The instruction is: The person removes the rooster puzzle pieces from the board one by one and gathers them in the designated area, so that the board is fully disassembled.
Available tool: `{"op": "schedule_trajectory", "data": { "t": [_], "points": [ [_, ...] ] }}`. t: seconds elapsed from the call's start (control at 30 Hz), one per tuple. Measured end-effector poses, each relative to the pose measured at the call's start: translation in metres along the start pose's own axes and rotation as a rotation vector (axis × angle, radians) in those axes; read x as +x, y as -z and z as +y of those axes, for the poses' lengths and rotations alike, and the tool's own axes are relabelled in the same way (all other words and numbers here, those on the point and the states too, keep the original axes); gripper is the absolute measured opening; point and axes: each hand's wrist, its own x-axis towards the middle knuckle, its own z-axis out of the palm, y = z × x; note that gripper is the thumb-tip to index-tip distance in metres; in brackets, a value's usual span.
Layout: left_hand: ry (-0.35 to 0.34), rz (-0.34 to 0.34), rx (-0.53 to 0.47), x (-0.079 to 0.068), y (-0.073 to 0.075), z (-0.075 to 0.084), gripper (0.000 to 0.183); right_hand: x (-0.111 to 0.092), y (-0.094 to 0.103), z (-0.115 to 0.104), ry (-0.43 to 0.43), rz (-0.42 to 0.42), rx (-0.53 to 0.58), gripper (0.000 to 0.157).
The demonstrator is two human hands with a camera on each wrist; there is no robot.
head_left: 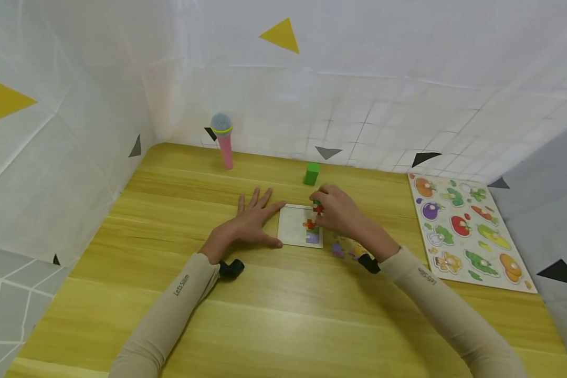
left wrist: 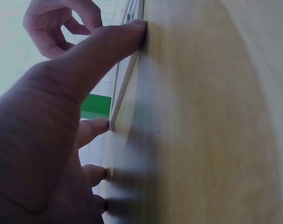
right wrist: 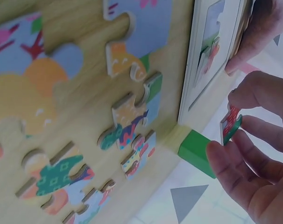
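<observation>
My right hand [head_left: 338, 211] pinches a small red and green jigsaw piece [right wrist: 230, 122] between thumb and fingers, over the right side of a white puzzle tray [head_left: 291, 226]. Inside that tray, joined or touching pieces [head_left: 312, 237] lie along the right edge, one of them orange-red. My left hand [head_left: 251, 223] lies spread at the tray's left side; its thumb and index fingertip touch the frame in the left wrist view. Several loose jigsaw pieces [right wrist: 127, 121] lie on the table beside the tray, partly hidden by my right forearm in the head view.
A green block [head_left: 312, 174] stands behind the tray. Farther back on the left is a pink toy microphone [head_left: 224, 142], upright. A vegetable peg puzzle board [head_left: 472, 231] lies at the right. White sheeting with triangles rises behind the wooden table [head_left: 274, 315].
</observation>
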Motion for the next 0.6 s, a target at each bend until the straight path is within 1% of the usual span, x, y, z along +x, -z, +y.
{"op": "schedule_trajectory", "data": {
  "t": [0.23,0.6],
  "points": [
    [-0.004,-0.003,-0.005,0.0,0.001,0.0,0.108,-0.006,0.005,0.003,-0.011,-0.01,0.016,0.042],
    [-0.012,0.004,0.008,-0.001,0.0,0.0,0.108,-0.023,0.016,0.013,-0.021,-0.009,-0.051,0.041]
  ]
}}
